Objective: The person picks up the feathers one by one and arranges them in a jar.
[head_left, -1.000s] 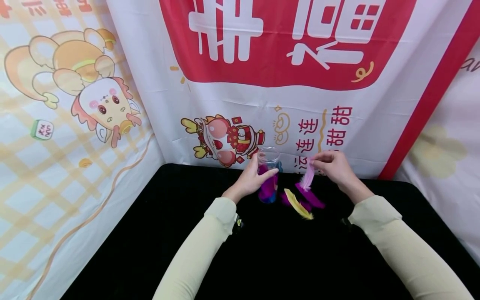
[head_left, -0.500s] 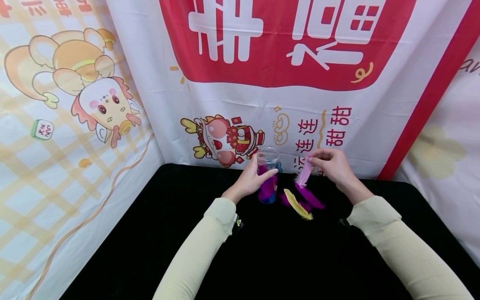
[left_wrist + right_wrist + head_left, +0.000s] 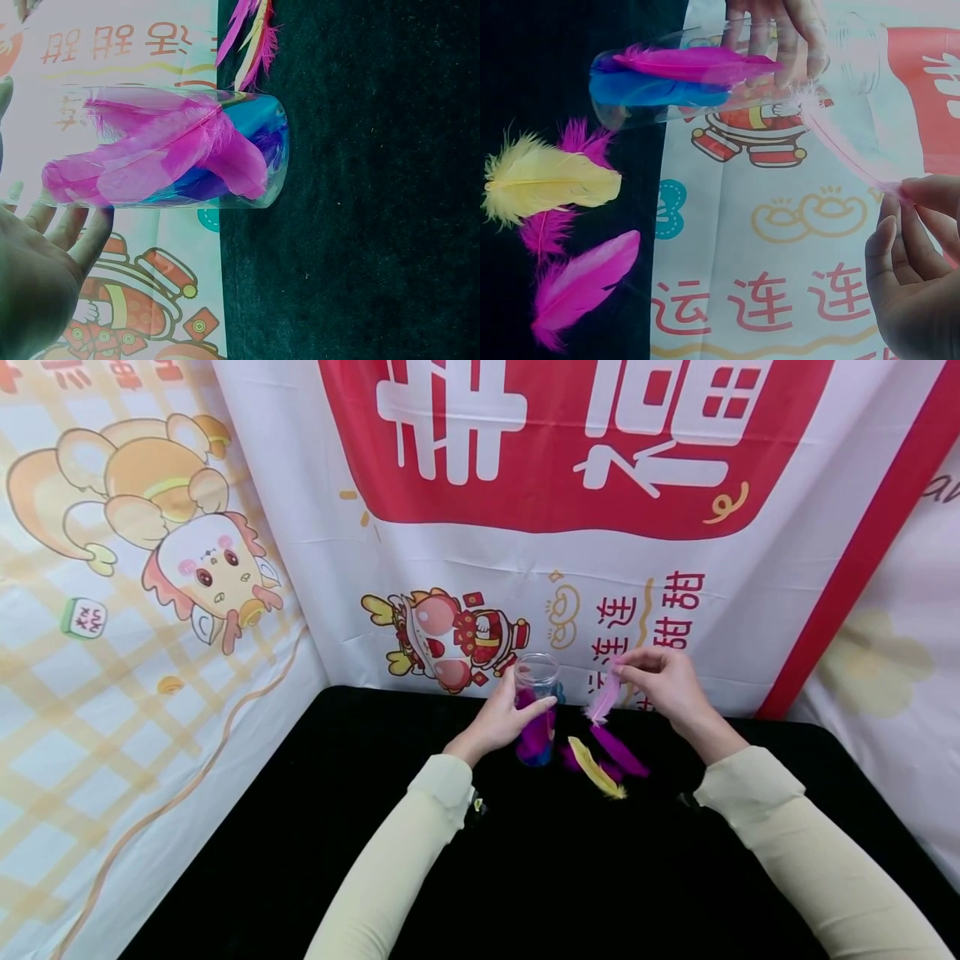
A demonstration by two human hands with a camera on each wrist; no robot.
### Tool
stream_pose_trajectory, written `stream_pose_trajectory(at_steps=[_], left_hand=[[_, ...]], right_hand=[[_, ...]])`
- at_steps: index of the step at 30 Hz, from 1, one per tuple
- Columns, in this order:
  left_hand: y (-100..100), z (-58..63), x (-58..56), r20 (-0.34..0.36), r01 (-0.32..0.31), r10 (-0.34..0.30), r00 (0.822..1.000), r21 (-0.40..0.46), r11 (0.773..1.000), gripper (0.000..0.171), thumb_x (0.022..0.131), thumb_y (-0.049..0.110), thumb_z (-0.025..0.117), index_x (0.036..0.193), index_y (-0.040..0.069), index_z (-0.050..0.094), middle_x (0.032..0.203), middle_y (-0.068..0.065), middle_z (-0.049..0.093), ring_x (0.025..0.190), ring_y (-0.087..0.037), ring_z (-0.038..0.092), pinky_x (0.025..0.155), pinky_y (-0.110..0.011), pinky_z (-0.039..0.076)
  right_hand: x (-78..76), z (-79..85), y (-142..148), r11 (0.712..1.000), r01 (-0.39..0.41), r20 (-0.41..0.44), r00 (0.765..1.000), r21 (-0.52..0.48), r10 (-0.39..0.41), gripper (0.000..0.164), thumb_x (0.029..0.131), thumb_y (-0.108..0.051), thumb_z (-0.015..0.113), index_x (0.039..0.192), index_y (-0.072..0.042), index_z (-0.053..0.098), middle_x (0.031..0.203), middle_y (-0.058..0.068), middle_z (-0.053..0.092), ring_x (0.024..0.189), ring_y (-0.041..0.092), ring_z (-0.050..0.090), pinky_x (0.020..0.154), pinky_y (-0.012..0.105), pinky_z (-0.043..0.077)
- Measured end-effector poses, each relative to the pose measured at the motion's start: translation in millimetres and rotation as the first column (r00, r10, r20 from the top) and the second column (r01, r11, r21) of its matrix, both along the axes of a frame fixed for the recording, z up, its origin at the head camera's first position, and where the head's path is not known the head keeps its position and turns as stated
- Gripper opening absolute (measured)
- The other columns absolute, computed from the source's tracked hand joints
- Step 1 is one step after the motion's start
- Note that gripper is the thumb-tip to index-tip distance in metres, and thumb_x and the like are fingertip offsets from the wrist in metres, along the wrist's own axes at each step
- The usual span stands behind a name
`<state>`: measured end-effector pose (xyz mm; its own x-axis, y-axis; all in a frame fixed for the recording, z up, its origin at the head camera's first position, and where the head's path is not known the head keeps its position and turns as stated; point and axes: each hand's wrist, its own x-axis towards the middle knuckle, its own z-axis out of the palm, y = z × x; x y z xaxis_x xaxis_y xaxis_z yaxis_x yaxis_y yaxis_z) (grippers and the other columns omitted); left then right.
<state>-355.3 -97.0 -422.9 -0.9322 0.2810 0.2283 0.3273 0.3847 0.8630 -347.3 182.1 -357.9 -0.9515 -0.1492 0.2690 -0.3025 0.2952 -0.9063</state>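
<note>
My left hand [image 3: 495, 717] grips a clear jar [image 3: 537, 670] that stands upright at the far side of the black table, its mouth uncovered. Through the wall in the left wrist view, pink feathers [image 3: 165, 150] and blue feathers [image 3: 255, 116] show inside. Right of the jar, my right hand [image 3: 669, 691] pinches a pale pink feather [image 3: 603, 697] by one end. The feather hangs downward, and in the right wrist view its fluffy end points toward the jar. Below it on the table lie a yellow feather [image 3: 595, 768] and a magenta feather [image 3: 621, 752], with more magenta under the yellow one.
The black table [image 3: 570, 877] stretches toward me and to both sides. A printed white and red cloth [image 3: 465, 552] hangs right behind the jar. Another cloth [image 3: 225, 693] with a yellow check pattern closes off the left side.
My right hand has shifted slightly left and up with the pale pink feather, bringing it nearer the jar. The left hand, the jar and the feathers on the table have stayed put.
</note>
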Motion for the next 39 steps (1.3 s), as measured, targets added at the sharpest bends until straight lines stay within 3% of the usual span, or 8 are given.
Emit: stream_pose_trajectory(at_steps=[8,18,29,34,39], left_hand=[[0,0.4,1.0,0.000,0.002,-0.002,1.000,0.008,1.000,0.072,0.097,0.040,0.070,0.152,0.014,0.031,0.146,-0.013,0.047,0.135,-0.025,0.048,0.116,-0.048,0.037],[0,-3.1,0.7,-0.022,0.007,-0.007,1.000,0.008,1.000,0.075,0.095,0.046,0.071,0.151,0.013,0.033,0.144,-0.015,0.049,0.133,-0.024,0.049,0.114,-0.046,0.039],[0,1.5,2.2,-0.004,0.004,-0.004,1.000,-0.018,1.000,0.074,0.097,0.044,0.069,0.152,0.013,0.031,0.143,-0.009,0.048,0.134,-0.023,0.048,0.115,-0.046,0.039],[-1,3.0,2.9,0.001,0.015,-0.015,1.000,-0.016,1.000,0.075,0.098,0.043,0.068,0.153,0.010,0.030,0.144,-0.009,0.047,0.135,-0.024,0.048,0.115,-0.047,0.038],[-2,3.8,3.1,-0.004,0.016,-0.016,1.000,-0.015,1.000,0.073,0.098,0.044,0.069,0.152,0.013,0.031,0.145,-0.012,0.047,0.134,-0.023,0.048,0.115,-0.047,0.038]], right_hand=[[3.7,10.3,-7,0.999,0.024,-0.081,0.996,-0.031,-0.026,0.025,0.095,-0.012,0.075,0.110,0.008,0.072,0.091,-0.004,0.077,0.075,0.007,0.067,0.062,0.021,0.054],[4.3,21.1,-14,0.997,0.049,-0.096,0.994,-0.053,-0.054,0.024,0.094,-0.013,0.077,0.108,0.006,0.074,0.091,-0.002,0.077,0.075,0.011,0.068,0.060,0.025,0.055],[9.0,38.9,-19,0.997,0.076,-0.130,0.989,-0.005,-0.076,0.027,0.094,-0.020,0.077,0.109,0.002,0.075,0.090,-0.005,0.077,0.080,0.013,0.071,0.064,0.023,0.054],[9.7,45.6,-23,0.996,0.088,-0.137,0.987,0.030,-0.083,0.025,0.095,-0.024,0.076,0.107,-0.002,0.075,0.093,-0.003,0.077,0.081,0.019,0.069,0.068,0.024,0.054],[8.9,53.6,-29,0.996,0.084,-0.147,0.986,0.028,-0.079,0.025,0.095,-0.026,0.076,0.106,-0.004,0.075,0.096,0.000,0.077,0.083,0.016,0.067,0.073,0.027,0.054]])
